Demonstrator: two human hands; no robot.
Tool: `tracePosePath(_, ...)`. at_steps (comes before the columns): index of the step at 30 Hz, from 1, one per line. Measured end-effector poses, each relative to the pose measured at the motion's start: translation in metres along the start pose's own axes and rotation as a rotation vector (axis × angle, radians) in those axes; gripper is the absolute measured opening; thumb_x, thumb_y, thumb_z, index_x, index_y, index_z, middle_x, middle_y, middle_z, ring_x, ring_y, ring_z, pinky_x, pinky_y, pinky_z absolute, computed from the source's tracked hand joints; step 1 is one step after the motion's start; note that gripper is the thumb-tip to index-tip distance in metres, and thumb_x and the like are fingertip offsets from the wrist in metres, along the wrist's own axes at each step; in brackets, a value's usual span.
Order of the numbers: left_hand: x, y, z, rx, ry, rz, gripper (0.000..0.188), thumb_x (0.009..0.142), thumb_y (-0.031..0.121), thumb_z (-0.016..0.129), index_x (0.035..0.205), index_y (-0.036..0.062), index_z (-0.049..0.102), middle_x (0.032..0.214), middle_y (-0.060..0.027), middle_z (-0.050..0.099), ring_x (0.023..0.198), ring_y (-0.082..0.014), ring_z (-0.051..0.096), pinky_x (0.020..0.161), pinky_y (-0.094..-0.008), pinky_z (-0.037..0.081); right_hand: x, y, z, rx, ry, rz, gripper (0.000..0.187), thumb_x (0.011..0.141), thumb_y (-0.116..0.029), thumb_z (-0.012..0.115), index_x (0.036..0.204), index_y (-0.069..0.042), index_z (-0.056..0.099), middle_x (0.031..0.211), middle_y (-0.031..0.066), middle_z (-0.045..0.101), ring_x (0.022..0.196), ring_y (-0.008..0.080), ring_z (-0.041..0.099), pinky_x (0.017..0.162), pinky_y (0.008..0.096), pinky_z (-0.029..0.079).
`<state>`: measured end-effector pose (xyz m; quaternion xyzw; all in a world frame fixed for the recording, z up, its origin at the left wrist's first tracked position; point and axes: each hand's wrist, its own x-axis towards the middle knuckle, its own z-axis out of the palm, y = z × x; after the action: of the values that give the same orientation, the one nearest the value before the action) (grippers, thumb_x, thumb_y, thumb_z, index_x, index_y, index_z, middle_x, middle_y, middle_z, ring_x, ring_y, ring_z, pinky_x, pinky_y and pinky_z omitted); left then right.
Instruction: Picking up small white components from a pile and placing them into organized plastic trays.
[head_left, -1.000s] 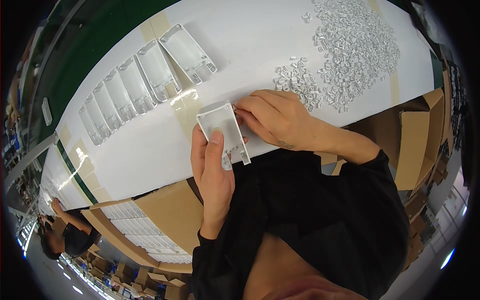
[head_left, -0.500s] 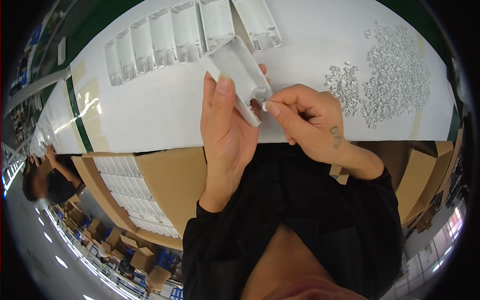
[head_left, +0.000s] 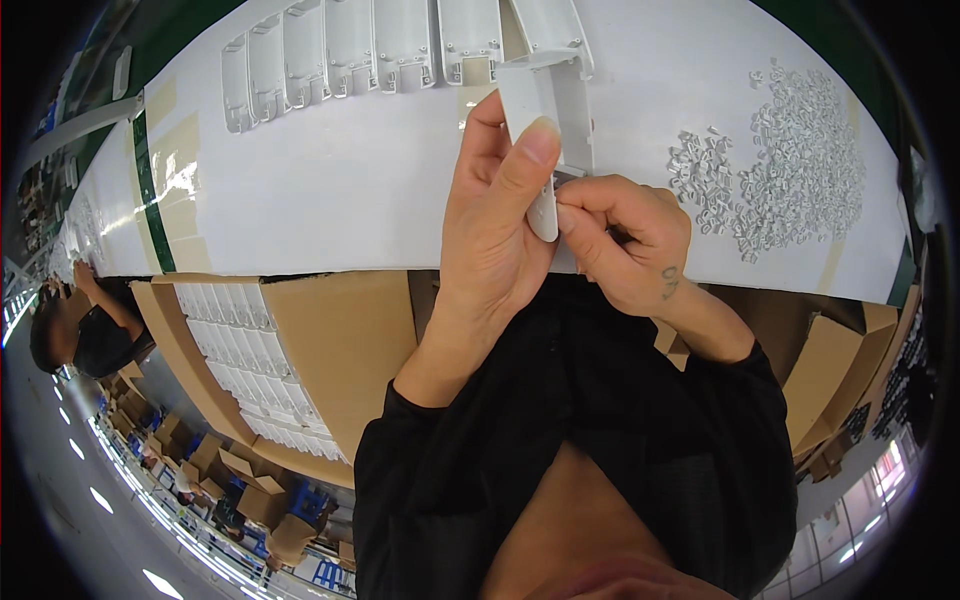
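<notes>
A white plastic housing (head_left: 530, 95), a long open tray-like shell, is tilted up on edge in front of me. My left hand (head_left: 500, 215) is closed around it, with the thumb along its outer side and the fingers behind. At its near end, my right hand (head_left: 625, 230) pinches thumb and forefinger against the edge, on a small white plastic piece that the fingertips now almost wholly cover. Several like housings (head_left: 350, 50) lie in a row at the far side of the table. A pile of small white plastic pieces (head_left: 805, 155) spreads to the right, with a smaller heap (head_left: 703, 165) beside it.
White sheeting covers the table (head_left: 330, 190), with tape strips at left. Below its near edge stands an open cardboard box (head_left: 340, 330) with rows of white parts (head_left: 245, 360). Another cardboard box (head_left: 825, 370) is at lower right. A person (head_left: 85, 325) works at far left.
Both hands and the housing have shifted right in view. The housing has turned more upright, showing its outer side. The small piece seen between my right fingertips is now covered.
</notes>
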<state>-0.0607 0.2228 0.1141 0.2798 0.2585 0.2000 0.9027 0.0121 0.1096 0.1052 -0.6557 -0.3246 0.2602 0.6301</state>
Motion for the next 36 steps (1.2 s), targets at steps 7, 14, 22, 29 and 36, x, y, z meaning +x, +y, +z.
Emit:
tracePosePath(7, 0.0, -0.006, 0.0, 0.055, 0.04, 0.03, 0.042, 0.103, 0.021, 0.061, 0.14, 0.0063, 0.047, 0.119, -0.0126, 0.065, 0.102, -0.0177, 0.065, 0.09, -0.0305, 0.052, -0.004, -0.003, -0.005, 0.23, -0.038, 0.175, 0.01, 0.082, 0.005, 0.072, 0.09, -0.002, 0.071, 0.056, -0.0053, 0.049, 0.05, 0.0073, 0.04, 0.049, 0.0211, 0.035)
tracePosePath(14, -0.009, -0.022, 0.003, -0.011, 0.063, 0.061, 0.04, 0.105, 0.02, 0.056, 0.142, 0.0058, 0.045, 0.118, -0.0111, 0.065, 0.099, -0.0182, 0.064, 0.086, -0.0281, 0.05, -0.011, 0.007, -0.008, 0.046, 0.031, -0.031, 0.011, 0.083, 0.007, 0.072, 0.091, 0.0, 0.07, 0.058, -0.0056, 0.049, 0.05, 0.0041, 0.038, 0.048, 0.0184, 0.033)
tracePosePath(22, -0.022, -0.004, -0.017, 1.29, 0.123, 0.747, 0.055, 0.086, 0.004, 0.071, 0.136, 0.0018, 0.048, 0.129, -0.0147, 0.058, 0.112, -0.0293, 0.057, 0.103, -0.0369, 0.042, -0.019, 0.013, -0.042, -0.287, -0.096, -0.092, 0.016, 0.078, 0.005, 0.072, 0.091, -0.003, 0.069, 0.06, -0.0022, 0.055, 0.048, 0.0112, 0.046, 0.049, 0.0247, 0.039)
tracePosePath(29, -0.012, 0.006, -0.006, 1.813, -0.468, 0.605, 0.024, 0.078, -0.003, 0.067, 0.101, 0.0056, 0.067, 0.099, -0.0065, 0.063, 0.095, -0.0268, 0.059, 0.086, -0.0352, 0.048, -0.031, 0.025, -0.055, -0.582, -0.19, -0.25, 0.021, 0.077, 0.003, 0.073, 0.097, -0.002, 0.066, 0.071, 0.0028, 0.06, 0.056, 0.0169, 0.053, 0.053, 0.0276, 0.043)
tracePosePath(36, 0.01, 0.012, 0.002, 1.872, -0.847, 0.53, 0.012, 0.079, -0.002, 0.064, 0.086, 0.0066, 0.062, 0.082, -0.0062, 0.056, 0.076, -0.0242, 0.057, 0.068, -0.0343, 0.049, -0.031, 0.036, -0.069, -0.562, -0.203, -0.327, 0.014, 0.084, -0.004, 0.071, 0.093, -0.006, 0.061, 0.072, 0.0033, 0.057, 0.055, 0.0203, 0.052, 0.055, 0.0304, 0.044)
